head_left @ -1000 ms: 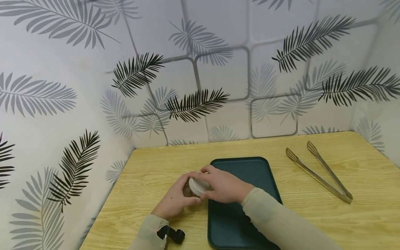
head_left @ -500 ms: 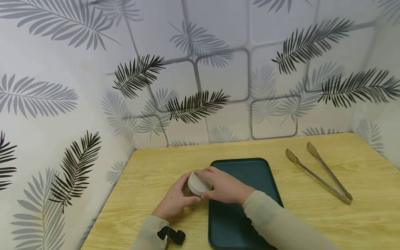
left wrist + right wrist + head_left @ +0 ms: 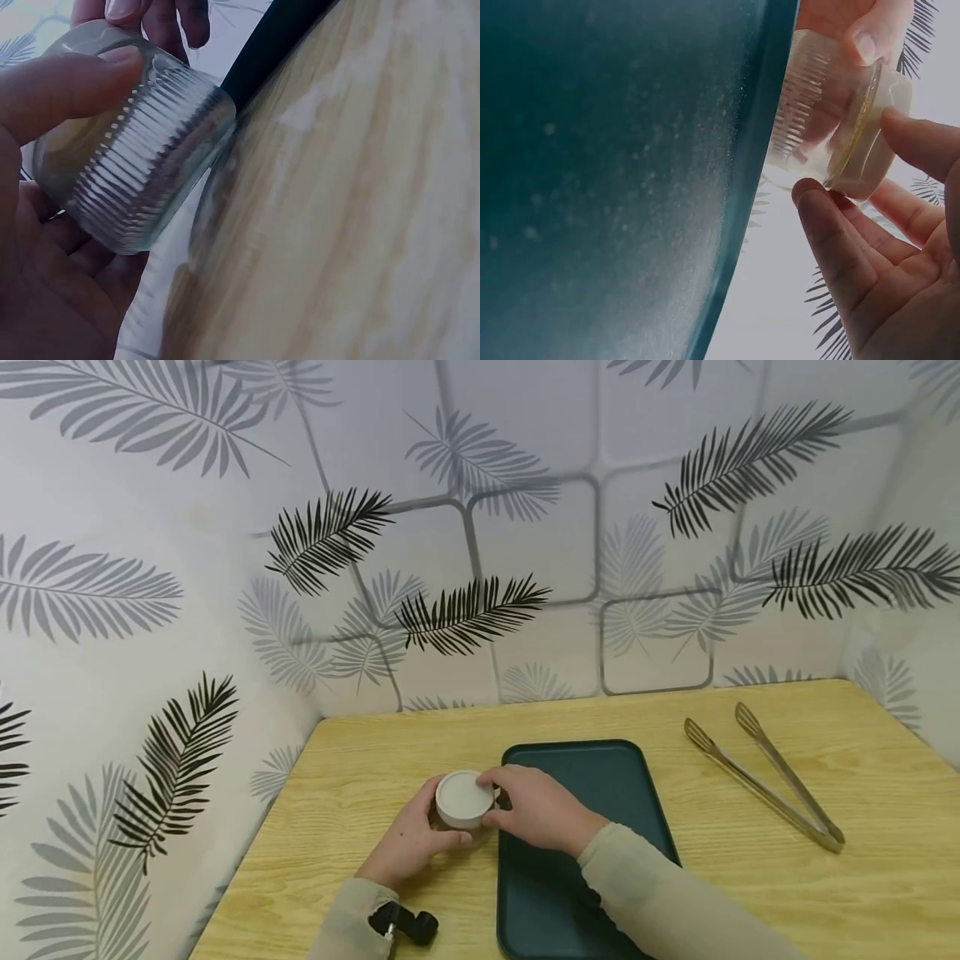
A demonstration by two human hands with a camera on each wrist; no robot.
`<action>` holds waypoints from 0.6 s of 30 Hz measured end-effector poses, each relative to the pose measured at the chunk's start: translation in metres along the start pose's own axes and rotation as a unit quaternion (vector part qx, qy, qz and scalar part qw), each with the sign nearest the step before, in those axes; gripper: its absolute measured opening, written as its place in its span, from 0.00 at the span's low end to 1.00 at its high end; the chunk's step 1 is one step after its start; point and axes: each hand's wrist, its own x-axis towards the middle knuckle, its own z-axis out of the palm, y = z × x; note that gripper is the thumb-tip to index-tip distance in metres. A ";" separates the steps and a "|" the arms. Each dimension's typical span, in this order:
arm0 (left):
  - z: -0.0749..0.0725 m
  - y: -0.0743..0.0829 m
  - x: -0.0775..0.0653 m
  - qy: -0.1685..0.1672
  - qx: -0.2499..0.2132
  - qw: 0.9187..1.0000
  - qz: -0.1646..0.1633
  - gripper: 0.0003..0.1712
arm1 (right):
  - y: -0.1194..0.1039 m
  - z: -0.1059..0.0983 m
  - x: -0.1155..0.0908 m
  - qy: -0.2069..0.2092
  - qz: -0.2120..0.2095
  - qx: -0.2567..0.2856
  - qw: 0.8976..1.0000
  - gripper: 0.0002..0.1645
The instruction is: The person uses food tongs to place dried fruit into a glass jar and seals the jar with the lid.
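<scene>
A clear ribbed glass jar [image 3: 150, 142] with an off-white round lid [image 3: 463, 797] is between the two hands, just left of the tray. My left hand [image 3: 408, 842] grips the jar's glass body, the thumb lying along its side in the left wrist view. My right hand [image 3: 542, 808] pinches the lid at its right edge, thumb and fingers on opposite sides of it in the right wrist view. In that view the lid [image 3: 881, 142] sits on the jar's mouth. Most of the glass is hidden behind the fingers and lid in the head view.
A dark green rectangular tray [image 3: 577, 764] lies under the right forearm. Metal tongs [image 3: 780, 785] rest spread apart on the wooden table [image 3: 390, 743] at the right. A leaf-patterned wall [image 3: 540, 635] rises behind the table's far edge.
The jar has shifted slightly left and its lid faces more upward. My right fingers have slid from across the lid's top to its right edge. Tray and tongs stay put.
</scene>
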 end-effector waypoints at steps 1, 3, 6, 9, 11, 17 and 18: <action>0.000 0.000 0.000 -0.002 -0.003 1.000 0.001 0.49 | -0.001 0.000 0.000 0.004 -0.001 -0.001 1.000 0.27; 0.000 0.000 -0.001 -0.007 -0.011 1.000 0.002 0.49 | -0.004 0.000 -0.001 0.009 -0.001 -0.005 1.000 0.25; 0.000 -0.002 -0.001 -0.018 -0.029 0.999 0.002 0.49 | -0.007 -0.001 -0.004 0.013 -0.002 -0.006 1.000 0.25; 0.000 -0.004 -0.001 -0.025 -0.031 0.999 0.000 0.49 | -0.010 -0.002 -0.005 0.011 0.001 -0.009 1.000 0.24; 0.000 -0.006 0.000 -0.030 -0.031 0.999 0.001 0.49 | -0.010 -0.003 -0.005 0.009 0.001 -0.012 1.000 0.24; -0.002 -0.009 0.002 -0.037 -0.024 0.999 0.003 0.58 | -0.004 -0.014 -0.015 0.027 0.003 -0.068 0.997 0.31; -0.002 -0.008 0.002 -0.036 -0.020 0.999 0.002 0.61 | -0.001 -0.017 -0.018 0.034 0.004 -0.082 0.996 0.33</action>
